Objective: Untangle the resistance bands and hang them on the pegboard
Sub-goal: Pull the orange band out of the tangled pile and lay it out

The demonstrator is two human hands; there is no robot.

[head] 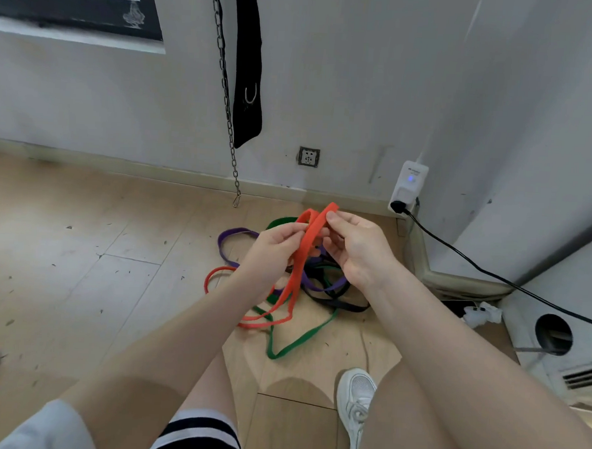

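Observation:
A tangle of resistance bands lies on the wooden floor in front of me. An orange-red band is lifted out of it, its top loop pinched between my left hand and my right hand; its lower part trails down to the floor. Under and behind my hands lie a purple band, a green band and a black band, still crossed over one another. No pegboard is in view.
A chain with a clip and a black strap hang down the wall ahead. A wall socket, a plugged-in white adapter and its black cable are at the right. My white shoe stands below the bands.

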